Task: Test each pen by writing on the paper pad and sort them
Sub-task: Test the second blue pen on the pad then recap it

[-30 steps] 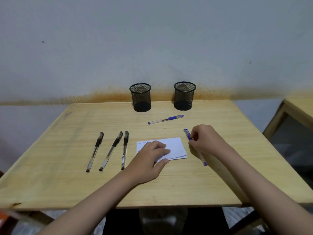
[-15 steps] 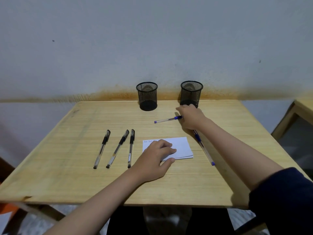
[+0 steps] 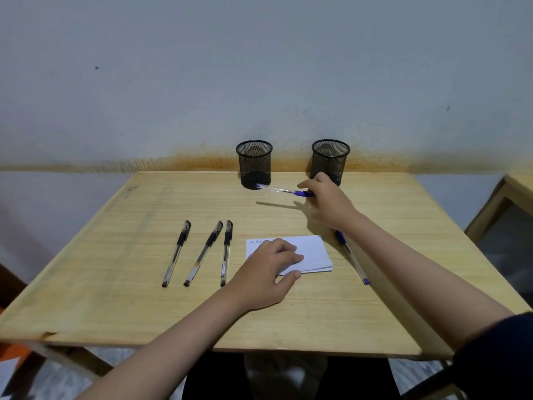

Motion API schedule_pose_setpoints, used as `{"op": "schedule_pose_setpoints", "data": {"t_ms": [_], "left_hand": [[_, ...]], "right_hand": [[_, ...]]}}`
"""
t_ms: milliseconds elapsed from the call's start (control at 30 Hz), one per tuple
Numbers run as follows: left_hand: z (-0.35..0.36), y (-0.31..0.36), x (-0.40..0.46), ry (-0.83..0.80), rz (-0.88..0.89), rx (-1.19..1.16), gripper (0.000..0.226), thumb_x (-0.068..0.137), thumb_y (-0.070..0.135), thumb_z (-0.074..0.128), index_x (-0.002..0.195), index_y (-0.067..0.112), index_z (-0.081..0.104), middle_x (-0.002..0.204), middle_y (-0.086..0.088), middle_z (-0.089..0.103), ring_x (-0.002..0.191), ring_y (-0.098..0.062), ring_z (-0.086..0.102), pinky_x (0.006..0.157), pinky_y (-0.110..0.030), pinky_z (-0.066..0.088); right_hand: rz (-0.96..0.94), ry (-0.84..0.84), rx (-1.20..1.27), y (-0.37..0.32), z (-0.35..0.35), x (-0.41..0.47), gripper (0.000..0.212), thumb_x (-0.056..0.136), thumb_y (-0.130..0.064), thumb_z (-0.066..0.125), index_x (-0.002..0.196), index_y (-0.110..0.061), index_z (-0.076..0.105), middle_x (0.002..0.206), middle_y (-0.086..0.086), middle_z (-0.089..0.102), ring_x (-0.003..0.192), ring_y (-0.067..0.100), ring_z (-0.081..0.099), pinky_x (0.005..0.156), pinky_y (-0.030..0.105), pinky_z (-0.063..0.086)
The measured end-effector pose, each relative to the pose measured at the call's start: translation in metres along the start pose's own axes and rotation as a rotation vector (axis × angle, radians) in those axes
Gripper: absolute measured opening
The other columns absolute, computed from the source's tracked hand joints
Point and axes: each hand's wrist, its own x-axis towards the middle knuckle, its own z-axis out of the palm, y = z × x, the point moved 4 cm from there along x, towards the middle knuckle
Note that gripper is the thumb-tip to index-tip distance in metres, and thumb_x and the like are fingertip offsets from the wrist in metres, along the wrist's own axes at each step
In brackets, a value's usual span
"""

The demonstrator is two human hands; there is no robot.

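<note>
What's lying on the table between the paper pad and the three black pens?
Nothing: in the head view, bare wood separates the paper pad from the nearest of the black pens. The left hand rests on the pad.

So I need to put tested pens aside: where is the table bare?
Bare wood lies left of the three black pens, along the near edge of the table, and right of the right cup. It is crowded around the pad, between the black pens and the blue pen.

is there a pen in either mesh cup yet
No, both mesh cups look empty; the right hand holds a blue pen above the table.
</note>
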Motion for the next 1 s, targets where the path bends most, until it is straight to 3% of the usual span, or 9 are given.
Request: {"op": "schedule_pose_setpoints", "data": {"t_ms": [100, 200, 300, 400, 500, 633, 733, 833, 1000], "left_hand": [[-0.001, -0.001, 0.0, -0.012, -0.019, -0.031, 0.043, 0.085, 0.042, 0.058, 0.124, 0.024, 0.053, 0.124, 0.011, 0.051, 0.119, -0.004, 0.04, 0.098, -0.026, 0.038], [-0.005, 0.0, 0.0, 0.029, -0.094, -0.125, 0.05, 0.082, 0.044, 0.062, 0.125, 0.023, 0.047, 0.124, 0.012, 0.052, 0.117, 0.0, 0.044, 0.1, -0.029, 0.041], [-0.014, 0.002, 0.0, 0.186, -0.171, -0.245, 0.06, 0.079, 0.039, 0.068, 0.13, 0.024, 0.041, 0.123, 0.01, 0.052, 0.114, 0.001, 0.049, 0.096, -0.024, 0.042], [-0.023, 0.006, 0.004, 0.31, -0.203, -0.276, 0.063, 0.076, 0.038, 0.072, 0.13, 0.024, 0.043, 0.119, 0.01, 0.053, 0.107, 0.0, 0.053, 0.087, -0.015, 0.042], [-0.03, 0.017, 0.011, 0.399, -0.16, -0.297, 0.043, 0.079, 0.03, 0.071, 0.118, 0.02, 0.056, 0.107, 0.007, 0.061, 0.094, 0.002, 0.057, 0.078, -0.006, 0.043], [-0.034, 0.027, 0.017, 0.463, -0.131, -0.324, 0.022, 0.08, 0.015, 0.071, 0.101, 0.012, 0.067, 0.086, 0.0, 0.066, 0.079, -0.004, 0.06, 0.071, -0.011, 0.047], [-0.035, 0.028, 0.019, 0.466, -0.145, -0.311, 0.016, 0.078, 0.016, 0.073, 0.093, 0.013, 0.071, 0.08, 0.003, 0.067, 0.077, -0.006, 0.06, 0.068, -0.012, 0.048], [-0.036, 0.028, 0.021, 0.454, -0.192, -0.362, 0.021, 0.075, 0.019, 0.076, 0.095, 0.014, 0.071, 0.078, 0.008, 0.066, 0.071, -0.003, 0.06, 0.065, -0.012, 0.048], [-0.038, 0.03, 0.026, 0.477, -0.198, -0.332, 0.013, 0.079, 0.018, 0.071, 0.091, 0.012, 0.072, 0.078, -0.004, 0.07, 0.072, -0.017, 0.063, 0.063, -0.023, 0.048]], "right_hand": [[0.16, 0.081, 0.39, -0.01, -0.017, -0.016, 0.019, 0.085, -0.002, 0.063, 0.098, -0.015, 0.07, 0.096, 0.005, 0.058, 0.08, 0.019, 0.056, 0.075, 0.029, 0.046], [0.3, 0.08, 0.693, -0.02, -0.028, -0.038, 0.015, 0.078, -0.003, 0.073, 0.083, -0.015, 0.064, 0.08, 0.004, 0.063, 0.071, 0.016, 0.059, 0.066, 0.024, 0.048], [0.415, 0.054, 0.896, -0.026, -0.033, -0.058, 0.02, 0.074, -0.006, 0.078, 0.084, -0.01, 0.062, 0.074, 0.006, 0.066, 0.067, 0.012, 0.061, 0.058, 0.016, 0.047], [0.461, 0.014, 1.034, -0.031, -0.033, -0.069, 0.026, 0.074, -0.003, 0.077, 0.083, -0.015, 0.056, 0.077, 0.008, 0.067, 0.072, 0.015, 0.064, 0.057, 0.022, 0.046], [0.467, 0.0, 1.07, -0.034, -0.032, -0.074, 0.027, 0.074, -0.002, 0.077, 0.085, -0.016, 0.056, 0.078, 0.008, 0.067, 0.073, 0.017, 0.065, 0.058, 0.025, 0.047], [0.472, 0.002, 1.035, -0.032, -0.032, -0.076, 0.018, 0.077, -0.009, 0.075, 0.086, -0.016, 0.062, 0.079, 0.004, 0.071, 0.076, 0.016, 0.066, 0.066, 0.03, 0.049], [0.477, 0.008, 1.035, -0.03, -0.031, -0.076, 0.005, 0.083, -0.017, 0.071, 0.083, -0.015, 0.066, 0.08, 0.004, 0.07, 0.077, 0.018, 0.064, 0.067, 0.032, 0.049], [0.485, 0.016, 1.041, -0.032, -0.032, -0.076, 0.01, 0.083, -0.018, 0.071, 0.083, -0.009, 0.068, 0.079, 0.006, 0.067, 0.073, 0.016, 0.06, 0.064, 0.03, 0.048], [0.495, 0.009, 1.041, -0.037, -0.029, -0.074, 0.017, 0.084, -0.02, 0.071, 0.071, -0.01, 0.065, 0.061, -0.001, 0.057, 0.058, 0.013, 0.051, 0.058, 0.028, 0.043]]}}
